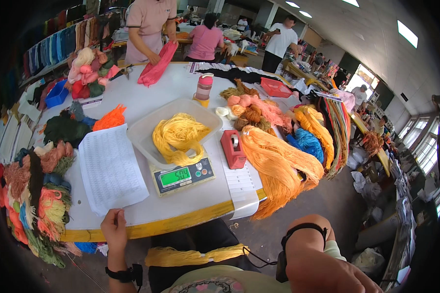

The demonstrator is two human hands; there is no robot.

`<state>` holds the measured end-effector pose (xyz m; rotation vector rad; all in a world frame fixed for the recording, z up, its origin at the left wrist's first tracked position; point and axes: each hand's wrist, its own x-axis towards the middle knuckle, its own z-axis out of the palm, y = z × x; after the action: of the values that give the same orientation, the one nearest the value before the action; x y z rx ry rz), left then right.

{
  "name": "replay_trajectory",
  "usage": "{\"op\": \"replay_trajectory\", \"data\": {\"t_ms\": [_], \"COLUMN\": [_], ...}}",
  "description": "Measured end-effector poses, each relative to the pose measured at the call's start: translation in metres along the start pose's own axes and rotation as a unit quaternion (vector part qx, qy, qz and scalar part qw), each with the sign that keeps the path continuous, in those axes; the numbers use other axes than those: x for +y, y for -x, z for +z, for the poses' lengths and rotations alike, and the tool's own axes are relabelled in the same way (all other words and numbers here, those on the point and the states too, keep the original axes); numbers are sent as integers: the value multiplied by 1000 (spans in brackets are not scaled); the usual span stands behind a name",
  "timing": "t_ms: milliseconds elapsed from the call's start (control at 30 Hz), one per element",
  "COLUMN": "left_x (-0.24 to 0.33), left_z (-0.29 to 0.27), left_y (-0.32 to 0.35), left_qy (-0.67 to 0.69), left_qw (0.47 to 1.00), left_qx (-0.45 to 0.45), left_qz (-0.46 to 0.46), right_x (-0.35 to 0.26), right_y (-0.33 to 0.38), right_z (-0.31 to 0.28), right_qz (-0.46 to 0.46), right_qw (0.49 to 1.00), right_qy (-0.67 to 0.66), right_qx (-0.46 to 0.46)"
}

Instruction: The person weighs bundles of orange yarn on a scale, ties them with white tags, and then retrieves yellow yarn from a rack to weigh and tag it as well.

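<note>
My left hand (114,226) is at the table's front edge, just below the printed paper sheet (113,168). Its fingers are curled together; whatever they may hold is hidden. My right hand (327,273) is low at the right, close to my body, its fingers partly cut off by the lower edge. A yellow skein of yarn (173,257) lies across my lap between my hands. On the table, a translucent plastic tub (139,134) holds loose yellow yarn (181,134) and rests on a digital scale (182,176) with a lit green display.
A red tape dispenser (233,150) stands right of the scale. Orange skeins (274,166) hang over the front edge; mixed yarn (51,200) piles up at the left. A blue bin (57,94) and a pink-lidded bottle (204,87) stand farther back. Across the table a person handles a pink skein (157,66).
</note>
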<state>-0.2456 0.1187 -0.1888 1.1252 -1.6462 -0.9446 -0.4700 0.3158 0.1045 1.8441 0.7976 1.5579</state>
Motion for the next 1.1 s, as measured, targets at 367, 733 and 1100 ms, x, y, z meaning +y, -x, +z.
{"op": "replay_trajectory", "data": {"t_ms": [367,733,1100], "left_x": [-6,-11,16], "left_z": [2,-2,3], "left_y": [-1,1,81], "left_qy": [4,-10,-35], "left_qw": [1000,1000,895], "left_qx": [0,-15,-430], "left_qz": [14,23,113], "right_x": [-3,8,-151], "right_y": [-4,3,92], "right_z": [-7,-19,-45], "right_qz": [-56,-219,821], "right_qw": [995,950,418], "right_qy": [72,164,-53], "right_qx": [-33,-149,-386]}}
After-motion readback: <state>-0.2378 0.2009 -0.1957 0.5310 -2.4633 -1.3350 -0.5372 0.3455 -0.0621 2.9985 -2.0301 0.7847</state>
